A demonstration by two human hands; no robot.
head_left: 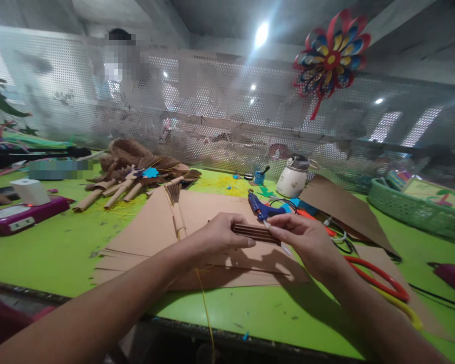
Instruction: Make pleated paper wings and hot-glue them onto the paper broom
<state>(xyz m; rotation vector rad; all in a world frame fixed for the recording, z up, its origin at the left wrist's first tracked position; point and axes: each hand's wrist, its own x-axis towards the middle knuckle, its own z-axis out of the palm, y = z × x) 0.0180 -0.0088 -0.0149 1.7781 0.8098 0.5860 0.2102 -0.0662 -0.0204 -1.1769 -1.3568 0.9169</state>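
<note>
One folded brown paper strip [258, 233], at centre, toward six o'clock of the glue gun [263, 208]; left hand [227, 233], clamped on its left end; right hand [298, 236], fingers pinched on its right end. One paper-handled brush [177, 215], at ten o'clock of the strip, on brown sheets [144, 227].

White metal-topped bottle [292, 179]: small dark marks, too small for me to read.
Purple-and-white plastic box [26, 215]: I can make out no letters or numbers on it.
Pale yellow printed sheet [438, 194]: I see a picture, no words I can read.
</note>
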